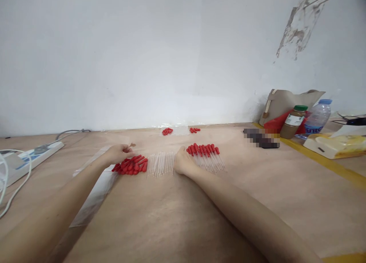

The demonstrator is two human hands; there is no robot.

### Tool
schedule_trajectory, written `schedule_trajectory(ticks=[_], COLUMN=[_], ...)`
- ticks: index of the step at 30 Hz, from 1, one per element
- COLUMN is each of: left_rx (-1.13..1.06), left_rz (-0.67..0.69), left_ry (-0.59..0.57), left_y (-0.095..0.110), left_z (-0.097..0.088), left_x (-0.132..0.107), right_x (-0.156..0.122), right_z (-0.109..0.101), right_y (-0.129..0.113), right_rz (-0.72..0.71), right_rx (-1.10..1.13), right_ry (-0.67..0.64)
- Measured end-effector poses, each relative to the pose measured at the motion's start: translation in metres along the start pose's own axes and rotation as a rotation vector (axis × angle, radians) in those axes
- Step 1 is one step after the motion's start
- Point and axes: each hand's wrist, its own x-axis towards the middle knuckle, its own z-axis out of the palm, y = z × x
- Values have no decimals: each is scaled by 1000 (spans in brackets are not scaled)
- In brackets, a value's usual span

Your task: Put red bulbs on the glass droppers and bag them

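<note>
Over a pile of red rubber dropper bulbs (132,166) is my left hand (118,154), its fingers partly apart and reaching down at the pile's upper edge. To the right of the pile, clear thin dropper tubes (161,163) lie side by side in a row. My right hand (184,162) rests at the right end of that row, fingers curled; its palm side is hidden, and so is anything in it. Just past it lie several droppers with red bulbs fitted on their tubes (203,150), set side by side and slanting.
Near the wall lie two small groups of red bulbs (167,131) with clear plastic film. A white plastic sheet (95,196) lies under my left forearm. At left is a power strip (34,160) with cables; at right, a blurred-out dark object (261,138), bottles (294,121) and a bag (286,100).
</note>
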Motion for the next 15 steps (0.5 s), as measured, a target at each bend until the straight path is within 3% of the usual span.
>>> schedule_trajectory(ticks=[4, 8, 11, 15], left_rx=[25, 68, 49, -31], left_rz=[4, 20, 45, 142], left_ry=[-65, -71, 35, 297], left_y=[10, 11, 9, 23], left_z=[2, 5, 3, 7], left_x=[1, 0, -1, -13], right_x=[-13, -37, -54, -69], right_z=[-15, -32, -35, -34], right_y=[8, 36, 63, 90], right_rz=[-56, -199, -332, -387], right_rx=[33, 34, -12, 2], right_ry=[2, 72, 120, 133])
